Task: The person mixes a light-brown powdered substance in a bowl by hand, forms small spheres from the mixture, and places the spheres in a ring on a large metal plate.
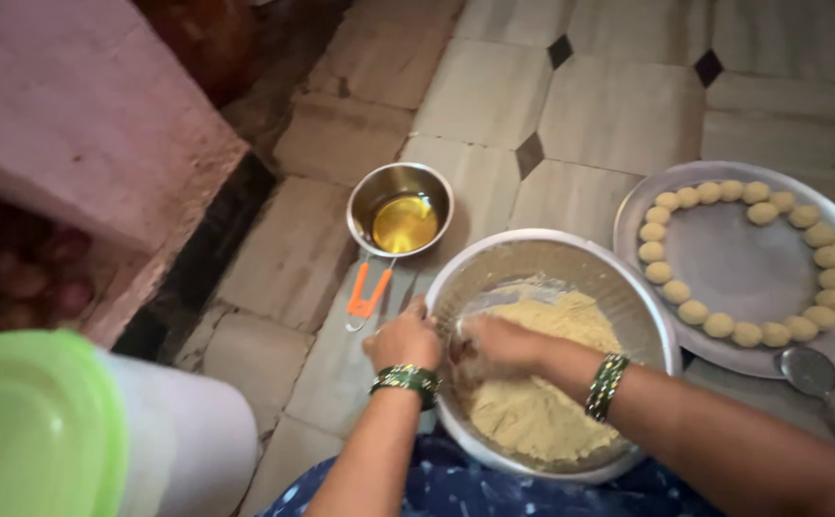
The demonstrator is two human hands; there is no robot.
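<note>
Both hands, left hand (405,337) and right hand (496,347), in a steel bowl (647,306) of yellow crumbly mix (542,412) (fingers buried).

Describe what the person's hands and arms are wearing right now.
Both forearms are bare, with no sleeves in view. The left hand has a stack of green and gold bangles at the wrist; the right hand has a similar green and gold stack. No gloves.

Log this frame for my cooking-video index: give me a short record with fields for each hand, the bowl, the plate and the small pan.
left hand: on the rim of the steel bowl
right hand: in the yellow crumbly mixture inside the bowl
steel plate: ring of dough balls along its edge
small pan: yellow liquid, orange handle
floor: stone tiles
</note>
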